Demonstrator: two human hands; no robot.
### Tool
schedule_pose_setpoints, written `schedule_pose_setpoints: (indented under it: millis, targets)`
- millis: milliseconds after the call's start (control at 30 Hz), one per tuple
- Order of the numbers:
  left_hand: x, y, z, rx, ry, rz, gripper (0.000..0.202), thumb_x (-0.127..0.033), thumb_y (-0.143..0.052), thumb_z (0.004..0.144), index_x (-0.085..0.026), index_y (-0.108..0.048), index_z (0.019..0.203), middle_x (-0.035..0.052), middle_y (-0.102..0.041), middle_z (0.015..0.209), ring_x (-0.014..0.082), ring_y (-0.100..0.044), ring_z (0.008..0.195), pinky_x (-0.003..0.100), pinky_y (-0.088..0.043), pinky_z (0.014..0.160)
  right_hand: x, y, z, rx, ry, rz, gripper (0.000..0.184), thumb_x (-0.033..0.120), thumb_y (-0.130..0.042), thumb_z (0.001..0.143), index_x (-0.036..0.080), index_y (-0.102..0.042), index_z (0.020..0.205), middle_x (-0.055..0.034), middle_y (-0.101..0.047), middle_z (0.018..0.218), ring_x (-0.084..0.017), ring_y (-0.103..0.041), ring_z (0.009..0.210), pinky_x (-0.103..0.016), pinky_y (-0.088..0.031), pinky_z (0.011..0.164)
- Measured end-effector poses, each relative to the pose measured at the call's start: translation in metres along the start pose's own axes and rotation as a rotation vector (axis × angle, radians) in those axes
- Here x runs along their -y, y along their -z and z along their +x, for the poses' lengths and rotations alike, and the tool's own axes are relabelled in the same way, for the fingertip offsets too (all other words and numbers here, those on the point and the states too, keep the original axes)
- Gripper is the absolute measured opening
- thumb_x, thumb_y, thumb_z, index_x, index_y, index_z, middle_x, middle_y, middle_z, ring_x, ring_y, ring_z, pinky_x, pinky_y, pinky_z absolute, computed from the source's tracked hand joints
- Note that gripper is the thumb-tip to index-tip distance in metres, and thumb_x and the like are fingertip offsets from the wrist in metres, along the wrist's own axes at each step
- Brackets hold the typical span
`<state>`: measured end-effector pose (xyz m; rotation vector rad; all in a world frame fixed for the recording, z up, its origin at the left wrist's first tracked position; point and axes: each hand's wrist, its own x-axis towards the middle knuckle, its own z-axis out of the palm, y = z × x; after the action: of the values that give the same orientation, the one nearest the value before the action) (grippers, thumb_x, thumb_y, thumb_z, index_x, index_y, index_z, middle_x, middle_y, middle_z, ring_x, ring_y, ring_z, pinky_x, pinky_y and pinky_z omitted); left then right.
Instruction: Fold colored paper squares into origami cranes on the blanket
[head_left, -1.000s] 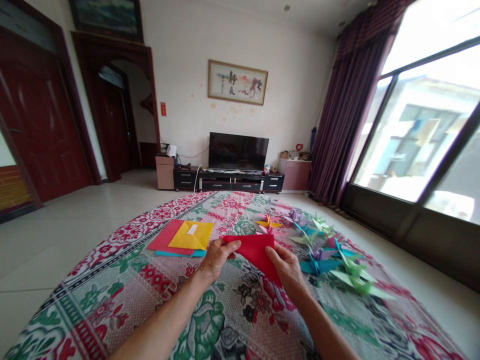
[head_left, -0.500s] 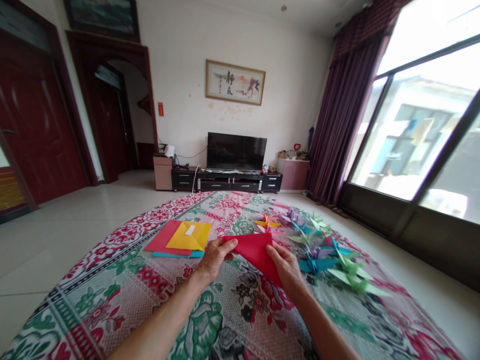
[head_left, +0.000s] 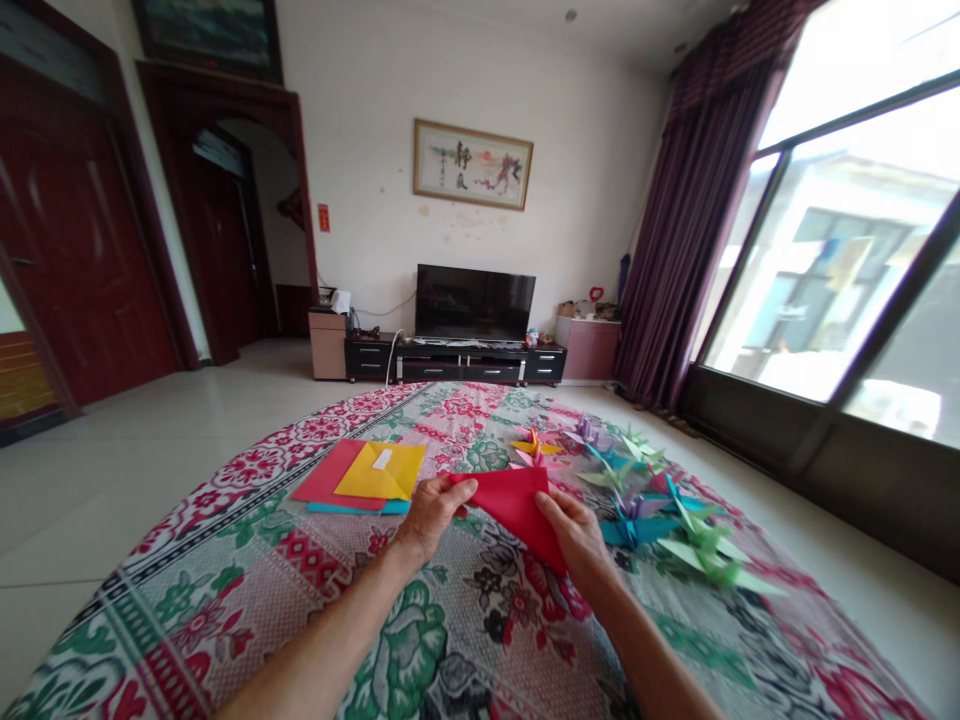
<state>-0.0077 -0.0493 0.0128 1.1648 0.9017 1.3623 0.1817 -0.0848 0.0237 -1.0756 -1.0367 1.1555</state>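
Note:
A red sheet of origami paper (head_left: 513,505), folded into a triangle, is held up above the table between both hands. My left hand (head_left: 435,512) pinches its left corner, thumb on top. On the right side, my right hand (head_left: 574,525) grips the paper's edge with the thumb laid over it. Folded paper cranes in green, blue, purple, pink and orange stand to the right; a blue crane (head_left: 637,528) is close by my right hand. Left of my left hand lies a stack of coloured paper, with a yellow sheet (head_left: 397,474) over a red sheet (head_left: 319,478) and blue beneath.
A floral cloth (head_left: 300,610) covers the round table. Light green cranes (head_left: 712,560) spread toward the table's right side. Beyond the far edge are a television (head_left: 475,302) on a low black cabinet (head_left: 457,365), and a window (head_left: 847,270) at right.
Almost nothing differs. The view has shifted very slightly, and both hands keep hold of the red paper in about the same place.

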Motion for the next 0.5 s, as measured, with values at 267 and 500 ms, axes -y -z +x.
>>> schedule_pose_setpoints:
  millis: [267,500]
  targets:
    - [-0.002,-0.001,-0.002,-0.010,-0.042,0.076,0.029,-0.040,-0.069,0.063,-0.012,-0.067,0.063,0.0029,-0.062,0.055,0.0108,-0.051,0.049,0.022,-0.040,0.051,0.008,0.000,-0.003,-0.023,0.064,-0.115,0.046,0.056,-0.066,0.059,0.017,-0.070,0.082,-0.0017,-0.067,0.061,-0.019,-0.059,0.052,-0.024,-0.043,0.043]
    - [-0.009,-0.001,-0.005,-0.022,-0.064,0.067,0.026,-0.039,-0.065,0.066,-0.013,-0.067,0.067,0.0036,-0.063,0.058,0.0122,-0.055,0.054,0.022,-0.041,0.053,0.011,0.001,-0.004,-0.030,0.075,-0.104,0.050,0.057,-0.067,0.058,0.018,-0.070,0.088,-0.0018,-0.067,0.060,-0.019,-0.059,0.051,-0.026,-0.044,0.044]
